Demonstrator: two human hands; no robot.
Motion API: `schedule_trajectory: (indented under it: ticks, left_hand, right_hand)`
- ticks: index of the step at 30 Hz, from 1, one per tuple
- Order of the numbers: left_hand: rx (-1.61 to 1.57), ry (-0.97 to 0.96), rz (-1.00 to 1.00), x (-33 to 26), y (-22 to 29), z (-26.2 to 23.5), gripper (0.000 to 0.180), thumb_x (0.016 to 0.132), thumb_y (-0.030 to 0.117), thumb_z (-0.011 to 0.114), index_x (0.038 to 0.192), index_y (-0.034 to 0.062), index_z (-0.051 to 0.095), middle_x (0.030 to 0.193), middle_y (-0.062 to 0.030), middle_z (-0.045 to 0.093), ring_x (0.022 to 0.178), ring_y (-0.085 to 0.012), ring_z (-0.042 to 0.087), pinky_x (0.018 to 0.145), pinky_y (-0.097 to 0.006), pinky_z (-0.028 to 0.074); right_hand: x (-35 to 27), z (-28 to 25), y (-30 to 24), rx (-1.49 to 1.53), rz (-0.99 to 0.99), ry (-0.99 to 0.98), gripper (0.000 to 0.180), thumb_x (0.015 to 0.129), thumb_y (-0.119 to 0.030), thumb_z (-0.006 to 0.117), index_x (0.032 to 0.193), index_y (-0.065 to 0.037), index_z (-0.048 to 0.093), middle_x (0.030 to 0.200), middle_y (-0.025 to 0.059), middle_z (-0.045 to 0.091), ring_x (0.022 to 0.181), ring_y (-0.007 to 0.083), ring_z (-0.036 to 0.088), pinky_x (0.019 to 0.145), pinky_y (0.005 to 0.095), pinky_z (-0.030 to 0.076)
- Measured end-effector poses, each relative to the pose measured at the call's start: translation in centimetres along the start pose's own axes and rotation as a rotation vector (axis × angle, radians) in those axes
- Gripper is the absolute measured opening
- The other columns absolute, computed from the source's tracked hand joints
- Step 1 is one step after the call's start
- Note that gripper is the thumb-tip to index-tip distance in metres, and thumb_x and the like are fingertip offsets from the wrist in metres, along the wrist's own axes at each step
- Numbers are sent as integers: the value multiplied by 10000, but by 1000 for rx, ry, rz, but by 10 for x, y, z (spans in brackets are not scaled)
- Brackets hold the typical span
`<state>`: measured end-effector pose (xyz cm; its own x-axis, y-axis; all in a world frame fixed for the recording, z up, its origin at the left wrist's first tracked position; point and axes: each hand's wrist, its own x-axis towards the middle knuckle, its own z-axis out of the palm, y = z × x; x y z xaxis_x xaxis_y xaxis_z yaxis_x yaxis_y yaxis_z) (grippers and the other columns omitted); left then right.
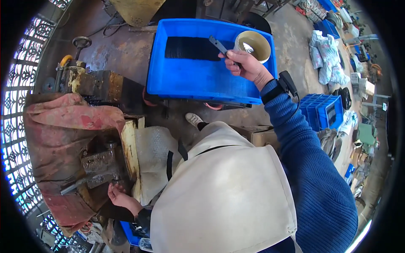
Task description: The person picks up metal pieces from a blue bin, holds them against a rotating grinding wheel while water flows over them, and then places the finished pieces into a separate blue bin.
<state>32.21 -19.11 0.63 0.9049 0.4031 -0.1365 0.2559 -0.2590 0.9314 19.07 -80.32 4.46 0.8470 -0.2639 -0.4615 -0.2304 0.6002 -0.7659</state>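
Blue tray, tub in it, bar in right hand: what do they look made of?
Blue tray: likely moulded plastic, slight sheen; uniform colour, rounded corners.
Tub: probably plastic, beige; smooth wall, though coated metal isn't ruled out.
Bar in the right hand: apparently metal, dull grey; slim, crisp edges, but plastic is possible.

My right hand (245, 64) is clenched at upper centre, arm (310, 158) outstretched; my left hand (121, 198) sits lower left, fingers (112, 190) bent.

blue ribbed knit sleeve (308, 145), black wrist unit (287, 83) with thin black cable (299, 101), cream apron (223, 194) with stitched edge, white shoe (193, 119).
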Motion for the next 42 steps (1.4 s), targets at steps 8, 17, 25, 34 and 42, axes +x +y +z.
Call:
schedule_trajectory:
  ticks: [8,17,25,34,42]
  left_hand:
    - [35,55,11,-2,1,-4,154,958,145,555,1074,103,648,839,3,648,671,-67,524,576,-207,387]
    - [-76,4,26,-6,-7,-10,150,951,141,568,1070,102,650,852,-1,654,674,-69,533,580,-198,394]
    - [-33,-35,-7,3,-1,2,146,957,160,565,1060,106,652,840,17,643,682,-61,532,579,-197,378]
    - [27,-46,-79,-2,-2,-1,139,962,179,573,1047,108,657,815,23,637,676,-48,536,568,-194,377]
    - [20,-114,-71,6,-9,0,142,948,181,590,1042,97,657,792,21,634,642,-49,525,541,-176,365]
  right_hand:
    - [4,26,-2,-61,2,-103,320,997,-259,523,1172,9,530,753,-43,415,593,56,355,497,205,300]
    - [30,32,-2,-408,-170,297,277,969,-288,557,1044,-24,594,725,-19,467,583,71,406,491,230,332]
    - [40,-204,-62,-1501,-5,310,221,914,-221,569,762,-77,639,594,38,526,508,148,510,423,320,337]
    - [68,-217,-35,-1628,0,266,193,845,-142,588,661,-82,580,606,36,563,486,183,508,424,290,382]
    - [35,-129,-24,30,172,697,224,916,-193,584,709,-122,535,556,-32,480,424,59,435,360,204,306]
